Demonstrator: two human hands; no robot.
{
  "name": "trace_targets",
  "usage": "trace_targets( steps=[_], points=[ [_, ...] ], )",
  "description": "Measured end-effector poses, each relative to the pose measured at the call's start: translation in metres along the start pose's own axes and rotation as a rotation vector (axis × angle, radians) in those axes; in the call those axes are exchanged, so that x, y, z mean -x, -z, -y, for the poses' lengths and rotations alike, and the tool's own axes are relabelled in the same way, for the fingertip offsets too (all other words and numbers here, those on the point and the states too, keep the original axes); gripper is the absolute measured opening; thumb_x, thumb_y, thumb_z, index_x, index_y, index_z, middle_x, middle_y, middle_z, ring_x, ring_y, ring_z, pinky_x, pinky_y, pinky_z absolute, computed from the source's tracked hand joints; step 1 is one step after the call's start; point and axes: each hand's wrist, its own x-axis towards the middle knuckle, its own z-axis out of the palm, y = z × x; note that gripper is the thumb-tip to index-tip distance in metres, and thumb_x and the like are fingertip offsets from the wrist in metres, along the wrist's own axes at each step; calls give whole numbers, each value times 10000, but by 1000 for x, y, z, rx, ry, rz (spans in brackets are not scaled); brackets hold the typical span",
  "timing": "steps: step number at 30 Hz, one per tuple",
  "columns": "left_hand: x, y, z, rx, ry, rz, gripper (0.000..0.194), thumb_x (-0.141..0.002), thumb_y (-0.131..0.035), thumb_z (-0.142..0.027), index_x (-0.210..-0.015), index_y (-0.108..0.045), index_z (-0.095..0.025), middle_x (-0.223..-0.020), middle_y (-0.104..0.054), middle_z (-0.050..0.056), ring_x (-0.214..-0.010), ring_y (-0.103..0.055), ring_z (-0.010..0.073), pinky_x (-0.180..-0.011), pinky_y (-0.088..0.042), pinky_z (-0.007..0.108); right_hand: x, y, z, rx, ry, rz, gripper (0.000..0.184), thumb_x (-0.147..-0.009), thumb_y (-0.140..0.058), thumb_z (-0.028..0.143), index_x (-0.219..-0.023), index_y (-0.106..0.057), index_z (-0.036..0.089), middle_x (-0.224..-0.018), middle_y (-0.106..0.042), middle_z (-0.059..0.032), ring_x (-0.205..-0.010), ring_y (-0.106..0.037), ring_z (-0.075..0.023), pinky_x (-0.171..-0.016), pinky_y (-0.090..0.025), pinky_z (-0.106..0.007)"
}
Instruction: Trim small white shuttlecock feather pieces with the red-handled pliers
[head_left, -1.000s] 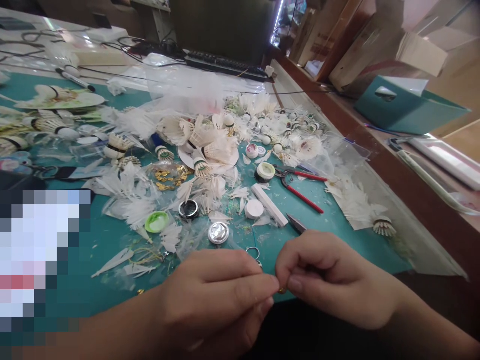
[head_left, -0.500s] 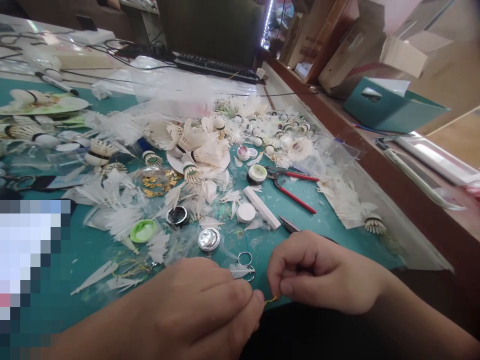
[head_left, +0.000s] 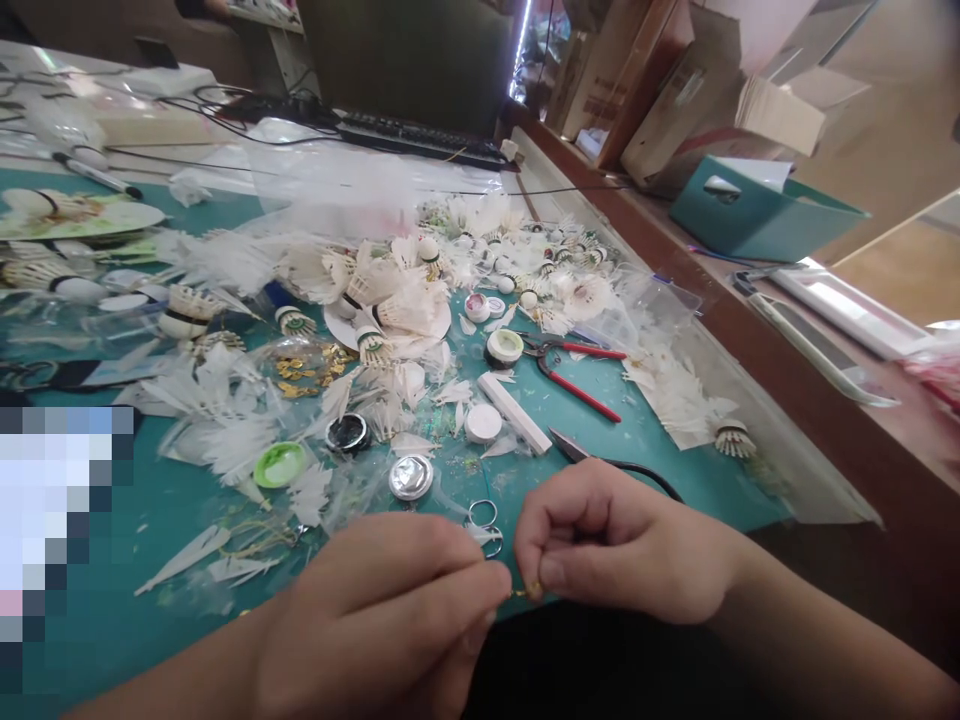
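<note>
My hands meet low in the view, over the edge of a teal cutting mat (head_left: 142, 570). Between their fingertips is a small gold charm on a thin gold wire (head_left: 527, 592). My right hand (head_left: 622, 545) pinches the charm, and my left hand (head_left: 375, 620) pinches the wire, though its fingers hide the end. Just above them lie two small metal rings (head_left: 483, 527) on a white feather. Metal snips (head_left: 570, 449) with a black cord lie above my right hand.
Loose white feathers and feathered shuttlecocks (head_left: 371, 345) cover the mat's middle. Red-handled pliers (head_left: 570, 375), a round silver tin (head_left: 411, 477) and a green lid (head_left: 280, 464) lie among them. A keyboard (head_left: 420, 138) stands behind. A wooden edge (head_left: 787, 350) runs along the right.
The whole scene has slid left and up in the view. My hands have drawn closer together than half a second ago, and the gold wire between them looks shorter.
</note>
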Motion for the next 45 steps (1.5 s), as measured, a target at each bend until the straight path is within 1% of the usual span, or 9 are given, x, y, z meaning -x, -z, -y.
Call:
trace_targets(
  steps=[4,10,14,18,23,28,34,38,45],
  points=[
    [-13,-5,3,200,32,64,270,-872,-669,-50,-1114,-698,-164,-886,-755,28,-717,-706,108,-634,-597,168,-1,2,-2,26,-39,-23,289,-929,-749,411,-919,-657,137,-692,-534,51,-561,-348,-49,-495,-248,-188],
    [-18,-12,4,304,18,21,191,-870,-638,26,-946,-728,-123,-773,-737,36,-646,-679,110,-578,-550,176,-4,2,-4,54,-80,-46,330,-899,-775,447,-893,-659,138,-699,-554,44,-580,-371,-56,-520,-265,-199],
    [-18,-7,5,272,6,20,217,-884,-601,-3,-1015,-723,-126,-839,-767,45,-700,-720,133,-617,-577,201,-5,6,-1,24,-62,-54,309,-872,-815,404,-876,-655,139,-699,-544,50,-581,-362,-50,-514,-263,-188],
    [-20,-1,5,188,41,24,242,-890,-591,-3,-1054,-715,-132,-860,-792,44,-716,-744,133,-647,-597,206,-5,11,0,35,-20,-87,289,-905,-782,397,-880,-656,138,-700,-544,46,-582,-367,-49,-509,-271,-182],
    [-21,-2,2,186,80,-2,213,-860,-616,-4,-1003,-721,-122,-800,-768,33,-650,-703,103,-590,-577,178,-2,13,1,123,-18,-129,298,-894,-774,410,-868,-644,143,-642,-526,55,-541,-351,-50,-487,-274,-184],
    [-21,-2,0,164,148,-47,192,-815,-618,24,-857,-688,-151,-695,-683,-8,-578,-627,88,-527,-532,178,0,8,10,216,-60,-187,267,-855,-782,373,-827,-620,162,-583,-477,69,-510,-361,-61,-457,-277,-191],
    [-20,1,-3,132,118,55,219,-840,-582,33,-816,-696,-152,-634,-641,-9,-534,-563,78,-473,-443,171,3,7,15,320,-4,-234,155,-865,-687,287,-810,-610,165,-582,-461,62,-505,-354,-65,-447,-271,-192],
    [-15,-2,-5,132,100,49,258,-855,-556,32,-727,-645,-174,-551,-570,-43,-470,-483,75,-422,-350,208,4,6,15,360,30,-243,142,-886,-641,287,-821,-619,163,-570,-450,61,-492,-355,-67,-439,-263,-196],
    [-12,-5,-4,46,56,77,253,-814,-540,18,-730,-602,-212,-559,-585,-53,-449,-499,88,-412,-349,233,6,6,16,354,6,-219,153,-881,-655,299,-821,-621,162,-576,-463,56,-504,-368,-67,-448,-271,-194]
  ],
)
